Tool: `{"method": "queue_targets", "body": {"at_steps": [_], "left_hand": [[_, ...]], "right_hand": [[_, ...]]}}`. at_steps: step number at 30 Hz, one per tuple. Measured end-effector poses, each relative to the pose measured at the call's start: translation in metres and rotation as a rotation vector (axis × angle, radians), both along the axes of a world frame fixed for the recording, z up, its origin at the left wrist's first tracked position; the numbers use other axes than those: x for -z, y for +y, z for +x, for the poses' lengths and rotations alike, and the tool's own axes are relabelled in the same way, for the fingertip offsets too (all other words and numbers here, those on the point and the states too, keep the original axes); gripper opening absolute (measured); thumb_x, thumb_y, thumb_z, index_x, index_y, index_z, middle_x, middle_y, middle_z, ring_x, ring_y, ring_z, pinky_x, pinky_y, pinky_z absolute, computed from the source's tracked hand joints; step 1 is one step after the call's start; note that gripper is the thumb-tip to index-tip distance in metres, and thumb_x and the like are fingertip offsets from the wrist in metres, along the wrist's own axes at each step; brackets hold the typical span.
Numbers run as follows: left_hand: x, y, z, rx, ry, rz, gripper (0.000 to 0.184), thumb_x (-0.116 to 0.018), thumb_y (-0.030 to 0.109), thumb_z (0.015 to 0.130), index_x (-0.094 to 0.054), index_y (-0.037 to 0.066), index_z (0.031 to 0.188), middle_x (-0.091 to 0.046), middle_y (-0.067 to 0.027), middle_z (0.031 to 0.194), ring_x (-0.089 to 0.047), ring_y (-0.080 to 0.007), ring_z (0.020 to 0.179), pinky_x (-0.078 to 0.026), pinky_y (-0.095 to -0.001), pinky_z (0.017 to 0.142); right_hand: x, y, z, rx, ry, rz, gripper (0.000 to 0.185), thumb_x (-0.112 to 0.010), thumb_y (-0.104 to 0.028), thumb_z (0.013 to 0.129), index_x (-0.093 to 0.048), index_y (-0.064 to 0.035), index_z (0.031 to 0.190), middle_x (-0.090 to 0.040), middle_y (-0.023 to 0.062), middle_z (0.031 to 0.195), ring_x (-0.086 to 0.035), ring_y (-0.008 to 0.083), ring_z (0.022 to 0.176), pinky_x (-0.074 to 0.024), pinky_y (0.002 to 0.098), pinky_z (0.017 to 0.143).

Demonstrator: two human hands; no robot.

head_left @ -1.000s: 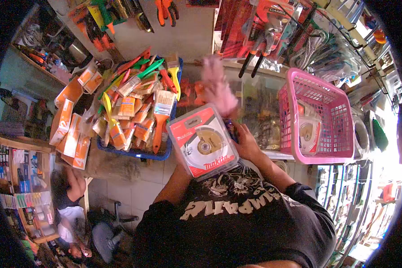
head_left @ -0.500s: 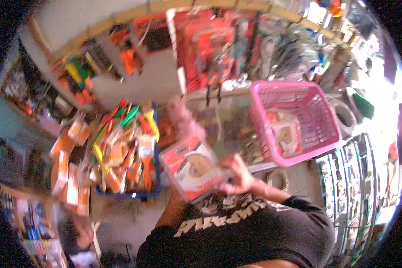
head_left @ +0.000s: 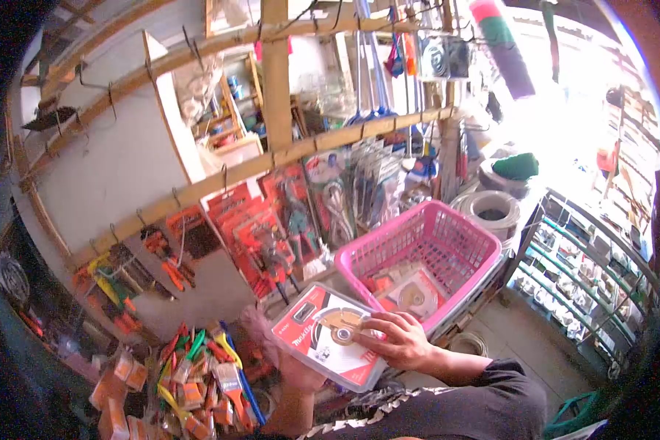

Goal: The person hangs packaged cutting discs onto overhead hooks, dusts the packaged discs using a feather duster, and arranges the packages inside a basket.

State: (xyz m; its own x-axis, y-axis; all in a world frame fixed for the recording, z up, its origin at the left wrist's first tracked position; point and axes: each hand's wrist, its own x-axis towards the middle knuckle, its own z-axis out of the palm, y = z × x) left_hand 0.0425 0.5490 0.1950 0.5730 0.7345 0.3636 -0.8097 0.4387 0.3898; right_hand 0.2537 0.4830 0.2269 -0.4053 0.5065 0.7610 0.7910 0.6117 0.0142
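A clear blister pack (head_left: 323,348) with a red-and-white card and a round cutting disc is held tilted in front of my chest. My left hand (head_left: 301,375) supports it from below at its lower left side, the fingers mostly hidden behind it. Across the pack's right side lie the bent fingers of my right hand (head_left: 397,341), gripping that edge; its thumb is hard to see. A pink fuzzy cloth (head_left: 258,330) shows just left of the pack; whether my left hand also holds it I cannot tell. A similar disc pack (head_left: 415,293) lies in the pink basket (head_left: 447,319) beyond.
Several paintbrushes (head_left: 231,385) with coloured handles are heaped at lower left, beside orange-and-white boxes (head_left: 112,389). Carded pliers (head_left: 271,253) hang from a wooden rail (head_left: 308,147) ahead. Coiled hose (head_left: 491,209) sits behind the basket, and a rack of small packets (head_left: 565,286) stands right.
The view has swung up and right, showing more of the hanging rails. My right hand has gone from the pack's right edge to farther across its front, and the pack lies flatter.
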Motion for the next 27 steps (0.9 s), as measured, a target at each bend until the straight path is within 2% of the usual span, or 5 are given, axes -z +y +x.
{"method": "queue_targets", "body": {"at_steps": [6,10,13,23,27], "left_hand": [[-0.063,-0.009,0.019,-0.204,0.137,0.188,0.081,-0.045,0.056,0.085,-0.021,-0.002,0.136,-0.029,-0.0204,0.139,-0.037,-0.0323,0.124,-0.032,-0.0450,0.099],[-0.095,0.001,0.026,-1.590,0.932,1.414,0.035,-0.045,0.020,0.092,-0.046,-0.006,0.115,-0.056,-0.0188,0.106,-0.056,-0.0254,0.096,-0.043,-0.0334,0.084],[-0.143,-0.011,0.043,-0.865,0.560,0.437,0.034,-0.045,0.019,0.091,-0.047,-0.008,0.112,-0.056,-0.0161,0.106,-0.054,-0.0212,0.097,-0.043,-0.0320,0.084],[-0.247,-0.007,0.123,-1.046,0.857,1.282,0.032,-0.037,0.015,0.094,-0.042,-0.006,0.117,-0.053,-0.0132,0.108,-0.052,-0.0163,0.095,-0.042,-0.0288,0.081],[-0.276,0.002,0.183,-0.633,0.777,1.007,0.039,-0.040,0.021,0.093,-0.039,-0.002,0.124,-0.052,-0.0139,0.112,-0.054,-0.0197,0.099,-0.045,-0.0317,0.082]], "right_hand": [[-0.047,-0.003,0.041,0.117,-0.185,0.221,0.049,-0.061,-0.021,0.069,-0.056,-0.0213,0.117,-0.051,0.0031,0.120,-0.052,0.0201,0.105,-0.0450,0.0345,0.078],[-0.093,0.000,0.052,0.051,-0.266,0.276,0.043,-0.065,-0.020,0.068,-0.061,-0.0195,0.110,-0.055,0.0031,0.112,-0.055,0.0195,0.098,-0.0440,0.0321,0.073],[-0.129,-0.005,0.061,-0.049,-0.251,0.095,0.056,-0.068,-0.033,0.070,-0.051,-0.0167,0.121,-0.048,0.0081,0.120,-0.048,0.0253,0.111,-0.0442,0.0380,0.082],[-0.209,0.011,0.101,-0.025,0.161,0.127,0.092,-0.077,-0.048,0.054,-0.034,-0.0287,0.133,-0.024,0.0163,0.134,-0.018,0.0491,0.126,-0.0311,0.0596,0.096],[-0.219,0.022,0.131,0.073,0.390,0.179,0.094,-0.081,-0.046,0.046,-0.038,-0.0344,0.129,-0.020,0.0169,0.135,-0.010,0.0528,0.127,-0.0258,0.0699,0.090]]}}
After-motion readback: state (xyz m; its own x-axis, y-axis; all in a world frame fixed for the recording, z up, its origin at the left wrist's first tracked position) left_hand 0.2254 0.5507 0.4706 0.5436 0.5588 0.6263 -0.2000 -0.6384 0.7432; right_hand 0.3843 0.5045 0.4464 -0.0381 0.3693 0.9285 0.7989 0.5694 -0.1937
